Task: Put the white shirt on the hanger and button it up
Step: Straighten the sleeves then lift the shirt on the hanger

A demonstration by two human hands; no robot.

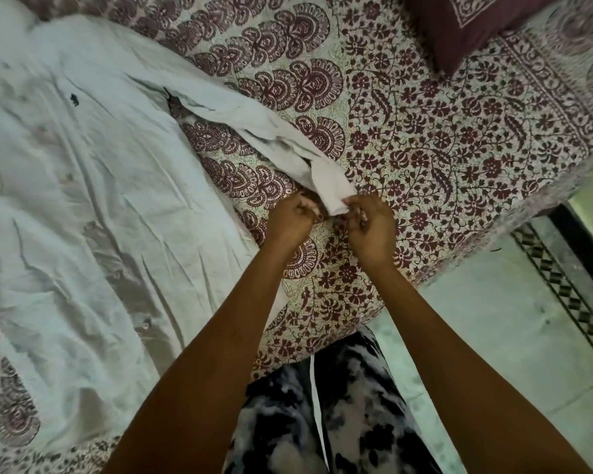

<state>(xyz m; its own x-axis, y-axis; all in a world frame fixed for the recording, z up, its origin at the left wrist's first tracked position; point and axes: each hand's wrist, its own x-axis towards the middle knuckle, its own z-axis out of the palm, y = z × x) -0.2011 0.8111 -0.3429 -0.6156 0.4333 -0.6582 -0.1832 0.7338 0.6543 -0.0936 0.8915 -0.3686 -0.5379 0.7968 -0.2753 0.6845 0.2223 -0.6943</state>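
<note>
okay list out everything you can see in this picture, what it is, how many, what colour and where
White button-front cotton shirt: one, white, spread flat on the bed at left, sleeve cuff reaching to the hands.
Patterned block-print bedsheet: one, cream with maroon motifs, covering the bed.
Maroon printed pillow: one, top right.
Pale tiled floor: lower right, with a dark patterned border.
Black-and-white patterned trousers: one pair, bottom centre.
Left hand: grips the cuff.
Right hand: pinches the cuff.

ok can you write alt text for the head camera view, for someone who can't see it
Both hands, the left hand and the right hand, pinch the cuff end of a white shirt's sleeve. The white shirt lies spread front-up on a maroon-patterned bedspread; no hanger is visible.
</note>
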